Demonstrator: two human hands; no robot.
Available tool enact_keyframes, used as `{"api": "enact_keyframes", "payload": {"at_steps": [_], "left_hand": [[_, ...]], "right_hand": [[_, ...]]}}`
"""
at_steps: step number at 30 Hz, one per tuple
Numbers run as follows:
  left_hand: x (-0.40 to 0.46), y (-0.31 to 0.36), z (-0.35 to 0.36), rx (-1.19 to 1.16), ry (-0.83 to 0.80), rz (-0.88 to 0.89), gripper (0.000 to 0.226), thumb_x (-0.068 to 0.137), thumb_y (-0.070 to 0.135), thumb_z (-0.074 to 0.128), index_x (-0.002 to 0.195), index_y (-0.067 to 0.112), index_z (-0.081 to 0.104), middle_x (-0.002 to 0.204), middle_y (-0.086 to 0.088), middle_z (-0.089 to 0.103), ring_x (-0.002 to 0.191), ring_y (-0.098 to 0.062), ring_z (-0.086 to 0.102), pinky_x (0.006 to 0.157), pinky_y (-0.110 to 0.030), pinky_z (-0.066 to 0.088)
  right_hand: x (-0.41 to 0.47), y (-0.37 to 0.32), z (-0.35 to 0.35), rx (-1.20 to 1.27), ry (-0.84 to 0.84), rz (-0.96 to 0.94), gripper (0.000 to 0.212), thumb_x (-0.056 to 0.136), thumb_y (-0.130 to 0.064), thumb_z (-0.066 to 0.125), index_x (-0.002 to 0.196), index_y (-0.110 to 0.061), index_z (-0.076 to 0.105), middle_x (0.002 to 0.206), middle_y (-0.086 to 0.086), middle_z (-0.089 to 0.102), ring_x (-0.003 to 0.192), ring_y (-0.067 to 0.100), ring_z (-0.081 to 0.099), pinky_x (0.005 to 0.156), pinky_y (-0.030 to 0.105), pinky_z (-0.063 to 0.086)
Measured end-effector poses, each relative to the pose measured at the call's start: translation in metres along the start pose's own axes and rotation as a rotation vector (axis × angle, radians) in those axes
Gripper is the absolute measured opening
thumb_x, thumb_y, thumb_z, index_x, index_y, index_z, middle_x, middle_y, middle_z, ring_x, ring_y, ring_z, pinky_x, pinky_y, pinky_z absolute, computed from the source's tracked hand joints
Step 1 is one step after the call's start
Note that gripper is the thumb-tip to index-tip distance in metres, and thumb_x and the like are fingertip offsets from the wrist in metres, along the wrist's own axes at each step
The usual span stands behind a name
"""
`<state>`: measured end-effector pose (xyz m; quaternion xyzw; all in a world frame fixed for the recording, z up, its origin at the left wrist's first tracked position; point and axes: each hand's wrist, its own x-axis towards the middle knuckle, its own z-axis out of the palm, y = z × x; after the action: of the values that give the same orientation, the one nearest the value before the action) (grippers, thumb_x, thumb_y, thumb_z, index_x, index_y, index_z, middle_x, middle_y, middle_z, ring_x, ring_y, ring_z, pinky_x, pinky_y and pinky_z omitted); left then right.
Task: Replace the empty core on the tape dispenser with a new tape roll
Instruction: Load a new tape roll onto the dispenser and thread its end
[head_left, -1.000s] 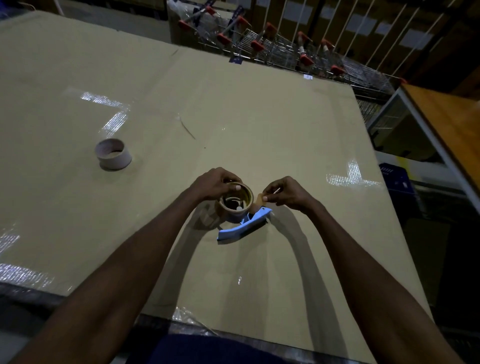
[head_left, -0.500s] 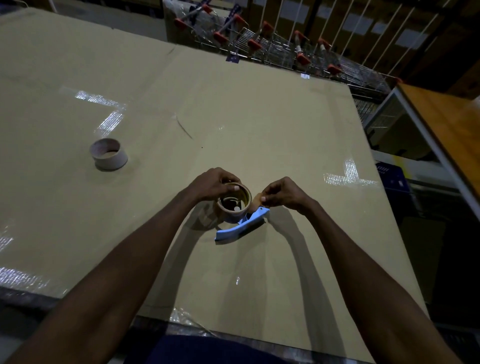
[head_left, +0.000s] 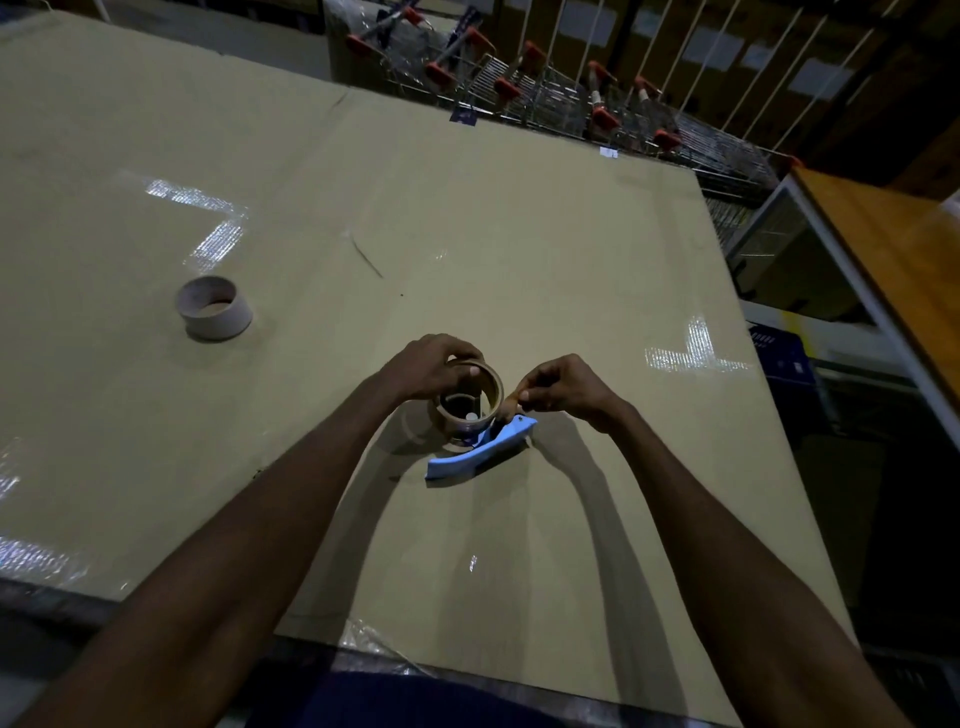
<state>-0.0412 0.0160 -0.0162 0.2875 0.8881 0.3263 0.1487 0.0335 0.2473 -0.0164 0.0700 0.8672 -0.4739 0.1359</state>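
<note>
Gripping the tape roll (head_left: 470, 397) on the blue dispenser (head_left: 480, 449) with our left hand (head_left: 426, 366) | our right hand (head_left: 558, 387) pinched the tape end | empty core (head_left: 213, 314) stood well apart on the table (head_left: 467, 208).

Brown tape roll (head_left: 470, 397) seated on blue tape dispenser (head_left: 478, 453), lying on its side. Bare cardboard core (head_left: 213, 314) standing well apart to the left.

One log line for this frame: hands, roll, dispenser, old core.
left hand: grips roll | right hand: pinches tape end | roll: on dispenser | core: on table, apart
</note>
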Motion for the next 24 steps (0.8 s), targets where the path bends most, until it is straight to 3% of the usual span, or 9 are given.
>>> {"api": "enact_keyframes", "payload": {"at_steps": [7, 12, 15, 20, 22, 24], "left_hand": [[0.000, -0.003, -0.002, -0.032, -0.040, 0.010, 0.025, 0.094, 0.024, 0.059, 0.117, 0.019, 0.068, 0.119, -0.003, 0.069, 0.109, -0.021, 0.061, 0.093, -0.040, 0.050], [0.000, -0.003, -0.005, -0.013, -0.058, 0.018, 0.027, 0.094, 0.026, 0.059, 0.118, 0.017, 0.068, 0.121, -0.004, 0.069, 0.111, -0.022, 0.061, 0.096, -0.042, 0.049], [0.000, -0.002, -0.005, -0.024, -0.056, 0.016, 0.027, 0.094, 0.024, 0.060, 0.118, 0.015, 0.069, 0.119, -0.006, 0.069, 0.109, -0.023, 0.062, 0.095, -0.042, 0.049], [0.000, 0.000, -0.010, -0.099, -0.029, 0.020, 0.025, 0.093, 0.021, 0.062, 0.115, 0.013, 0.071, 0.113, -0.007, 0.072, 0.103, -0.021, 0.064, 0.094, -0.044, 0.051], [0.000, 0.000, -0.012, -0.098, -0.025, 0.022, 0.026, 0.092, 0.021, 0.062, 0.115, 0.013, 0.071, 0.112, -0.007, 0.072, 0.102, -0.022, 0.065, 0.093, -0.046, 0.052], [0.000, 0.001, -0.014, -0.093, -0.026, 0.014, 0.026, 0.092, 0.023, 0.063, 0.115, 0.013, 0.071, 0.113, -0.007, 0.072, 0.103, -0.023, 0.065, 0.093, -0.047, 0.052]], "right_hand": [[-0.001, -0.001, 0.003, -0.015, 0.003, 0.024, 0.015, 0.083, 0.000, 0.070, 0.098, 0.001, 0.073, 0.087, 0.014, 0.074, 0.082, 0.019, 0.070, 0.071, 0.023, 0.056], [-0.002, -0.009, -0.001, 0.057, 0.038, 0.004, 0.024, 0.081, 0.012, 0.067, 0.102, 0.003, 0.070, 0.083, 0.012, 0.071, 0.075, 0.015, 0.067, 0.066, 0.020, 0.055], [-0.002, -0.011, -0.003, 0.046, 0.024, -0.021, 0.024, 0.080, 0.013, 0.067, 0.100, 0.000, 0.069, 0.083, 0.012, 0.071, 0.076, 0.017, 0.069, 0.071, 0.026, 0.059], [-0.004, -0.014, -0.007, 0.115, 0.025, -0.025, 0.007, 0.082, -0.001, 0.072, 0.088, -0.003, 0.069, 0.093, 0.011, 0.071, 0.086, 0.018, 0.068, 0.075, 0.036, 0.057], [-0.004, -0.013, -0.011, 0.151, 0.013, -0.014, 0.006, 0.083, 0.001, 0.070, 0.089, 0.000, 0.067, 0.102, 0.014, 0.071, 0.092, 0.020, 0.069, 0.079, 0.036, 0.059], [-0.004, -0.011, -0.014, 0.162, -0.003, -0.023, 0.009, 0.084, 0.006, 0.066, 0.092, 0.002, 0.065, 0.097, 0.019, 0.071, 0.088, 0.021, 0.070, 0.081, 0.040, 0.060]]}}
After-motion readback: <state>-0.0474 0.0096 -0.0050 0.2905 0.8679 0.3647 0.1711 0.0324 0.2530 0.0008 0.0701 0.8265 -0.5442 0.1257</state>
